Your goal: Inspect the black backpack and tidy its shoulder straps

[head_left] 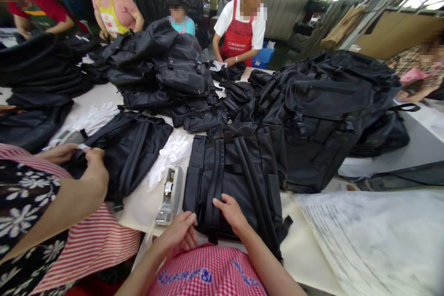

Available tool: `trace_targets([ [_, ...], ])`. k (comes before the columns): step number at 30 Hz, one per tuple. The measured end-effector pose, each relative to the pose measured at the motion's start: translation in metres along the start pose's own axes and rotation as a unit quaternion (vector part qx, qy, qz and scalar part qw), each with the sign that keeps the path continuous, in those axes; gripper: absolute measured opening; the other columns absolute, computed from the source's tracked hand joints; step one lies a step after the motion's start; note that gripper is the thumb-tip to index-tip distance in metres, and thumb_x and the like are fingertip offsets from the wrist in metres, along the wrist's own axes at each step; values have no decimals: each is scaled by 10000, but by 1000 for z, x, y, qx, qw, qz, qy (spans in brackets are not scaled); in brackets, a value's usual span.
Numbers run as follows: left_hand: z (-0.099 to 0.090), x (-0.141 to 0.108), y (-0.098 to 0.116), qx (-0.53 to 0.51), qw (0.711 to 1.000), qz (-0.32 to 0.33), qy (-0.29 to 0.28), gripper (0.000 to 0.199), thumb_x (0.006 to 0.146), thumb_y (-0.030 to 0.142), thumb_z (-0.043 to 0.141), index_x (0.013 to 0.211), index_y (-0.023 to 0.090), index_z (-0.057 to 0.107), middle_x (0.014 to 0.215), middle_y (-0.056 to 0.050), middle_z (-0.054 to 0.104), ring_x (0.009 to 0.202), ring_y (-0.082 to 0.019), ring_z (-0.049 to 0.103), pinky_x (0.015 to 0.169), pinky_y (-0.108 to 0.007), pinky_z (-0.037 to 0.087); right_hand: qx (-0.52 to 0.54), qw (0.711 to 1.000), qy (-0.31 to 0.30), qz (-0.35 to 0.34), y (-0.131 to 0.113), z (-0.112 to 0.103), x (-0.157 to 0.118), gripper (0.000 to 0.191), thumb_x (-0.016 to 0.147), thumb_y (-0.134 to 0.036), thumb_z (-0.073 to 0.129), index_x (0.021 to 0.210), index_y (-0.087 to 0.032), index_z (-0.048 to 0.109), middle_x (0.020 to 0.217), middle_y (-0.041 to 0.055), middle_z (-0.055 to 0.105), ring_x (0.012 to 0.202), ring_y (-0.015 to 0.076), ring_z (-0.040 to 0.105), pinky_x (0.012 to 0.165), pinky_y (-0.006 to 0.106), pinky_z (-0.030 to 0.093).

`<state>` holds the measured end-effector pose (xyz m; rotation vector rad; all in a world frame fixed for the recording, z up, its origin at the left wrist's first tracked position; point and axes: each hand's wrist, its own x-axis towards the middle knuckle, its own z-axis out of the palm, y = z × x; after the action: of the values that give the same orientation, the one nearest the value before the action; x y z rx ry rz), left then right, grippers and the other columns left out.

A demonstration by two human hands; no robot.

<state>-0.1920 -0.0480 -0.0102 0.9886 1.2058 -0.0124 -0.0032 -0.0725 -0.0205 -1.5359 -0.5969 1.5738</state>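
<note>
A black backpack [232,180] lies on the table in front of me, its two padded shoulder straps facing up. My right hand [233,212] is on its lower middle, thumb and forefinger closed at the edge of the left shoulder strap [217,171]. At the bag's lower left corner is my left hand [183,232], its fingers curled together. Whatever the left fingers hold, if anything, is hidden. Just beyond that hand stands a grey metal tape dispenser [170,194], close to the bag's left side.
White gloves [173,150] lie left of my bag. Black backpacks are heaped at the right [322,101] and far middle [166,64]. A plastic sheet [374,236] covers the right front. A co-worker's hands [86,152] handle another backpack [132,148] at left; several people work across the table.
</note>
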Motion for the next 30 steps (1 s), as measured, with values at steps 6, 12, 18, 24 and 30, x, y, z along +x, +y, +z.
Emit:
trace_targets([
  [6, 5, -17, 9, -169, 982, 10, -82, 534, 671, 655, 610, 919, 206, 460, 788, -60, 707, 630, -177, 688, 522, -224, 467, 174, 984, -26, 29, -25, 10, -11, 437, 668, -541, 715, 921, -213, 576, 780, 42, 702, 696, 199, 662, 626, 333, 500],
  [12, 6, -23, 22, -264, 954, 29, -137, 496, 708, 579, 644, 958, 192, 459, 885, -97, 698, 774, -234, 710, 650, -295, 520, 236, 971, -20, 8, -24, 5, -20, 381, 690, -452, 759, 937, -207, 600, 845, 71, 733, 794, 230, 693, 695, 369, 536],
  [18, 5, -12, 6, -188, 974, 49, -115, 344, 711, 393, 677, 939, 181, 532, 912, -50, 662, 792, -183, 677, 722, -303, 500, 278, 960, 1, 8, -25, -7, -20, 336, 676, -393, 772, 911, -200, 631, 952, 96, 738, 932, 265, 682, 740, 394, 554],
  [24, 11, -3, 9, 148, 947, 251, 135, 321, 783, 205, 522, 1102, 195, 556, 795, 4, 569, 736, -149, 567, 721, -281, 469, 279, 960, 9, 32, -25, -14, -20, 290, 702, -396, 734, 880, -180, 659, 967, 117, 736, 977, 283, 672, 754, 406, 561],
  [30, 17, -7, 45, 391, 832, 381, 98, 375, 786, 117, 512, 1113, 266, 622, 1204, -43, 489, 1091, -191, 522, 960, -322, 426, 290, 957, 14, 23, -37, -14, -26, 353, 715, -451, 720, 912, -162, 667, 945, 108, 737, 921, 260, 678, 748, 379, 545],
])
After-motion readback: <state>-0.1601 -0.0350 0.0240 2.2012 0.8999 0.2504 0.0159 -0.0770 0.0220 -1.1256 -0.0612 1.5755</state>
